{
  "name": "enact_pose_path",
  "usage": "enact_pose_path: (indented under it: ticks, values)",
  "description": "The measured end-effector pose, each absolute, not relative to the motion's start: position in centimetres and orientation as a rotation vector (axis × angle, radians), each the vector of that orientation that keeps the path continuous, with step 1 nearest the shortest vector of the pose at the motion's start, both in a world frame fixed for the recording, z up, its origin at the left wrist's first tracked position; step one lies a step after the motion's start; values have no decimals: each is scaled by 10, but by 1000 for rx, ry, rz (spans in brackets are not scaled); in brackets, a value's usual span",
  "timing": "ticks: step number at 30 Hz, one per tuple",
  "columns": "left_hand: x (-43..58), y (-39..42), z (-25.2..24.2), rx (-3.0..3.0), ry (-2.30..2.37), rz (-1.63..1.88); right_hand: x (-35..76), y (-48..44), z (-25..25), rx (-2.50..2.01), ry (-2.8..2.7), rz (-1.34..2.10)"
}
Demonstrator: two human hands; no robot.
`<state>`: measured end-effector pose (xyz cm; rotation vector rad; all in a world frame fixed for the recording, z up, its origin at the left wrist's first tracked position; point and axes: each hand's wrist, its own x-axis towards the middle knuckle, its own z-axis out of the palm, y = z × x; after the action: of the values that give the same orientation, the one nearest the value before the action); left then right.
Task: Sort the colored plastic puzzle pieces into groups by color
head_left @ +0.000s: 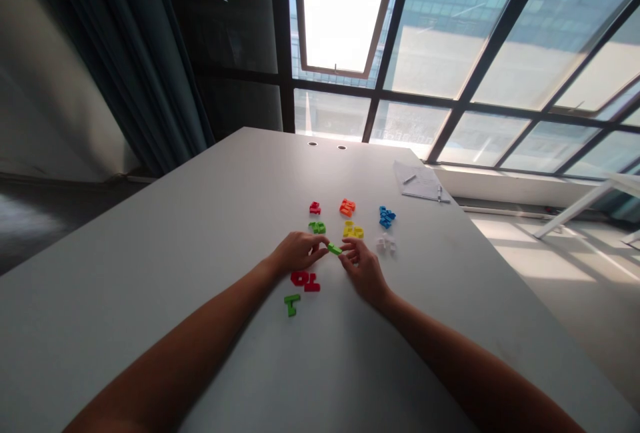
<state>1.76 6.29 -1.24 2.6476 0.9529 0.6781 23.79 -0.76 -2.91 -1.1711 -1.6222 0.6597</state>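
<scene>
Between my two hands is a small green plastic block (335, 248), raised a little over the table. The fingertips of my left hand (301, 250) pinch its left end. On its right end, the thumb and fingers of my right hand (364, 269) are closed. Just below my left hand lie red blocks (306, 279), and nearer to me a green T-shaped piece (291, 304). Beyond my hands sit small piles: green pieces (317, 227), yellow pieces (353, 229) and, to the right, white pieces (387, 243).
Farther back on the white table (225, 199) are red pieces (315, 207), orange pieces (347, 207) and blue pieces (386, 217). A sheet of paper (423, 183) with pens lies near the right edge. Windows stand behind the table's far edge.
</scene>
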Motion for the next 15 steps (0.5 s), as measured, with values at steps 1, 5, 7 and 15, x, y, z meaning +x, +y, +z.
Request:
enact_pose_path:
  ticks: [1, 5, 7, 15]
  values:
    - [18, 63, -12, 2645, 951, 677, 238, -8, -29, -1169, -1623, 660]
    - [17, 62, -10, 2633, 942, 677, 238, -9, -27, -1162, -1620, 659]
    - [17, 62, -9, 2633, 933, 675, 237, -9, -27, -1161, -1617, 661]
    - [18, 60, -7, 2573, 923, 766, 237, -10, -27, -1191, -1624, 669]
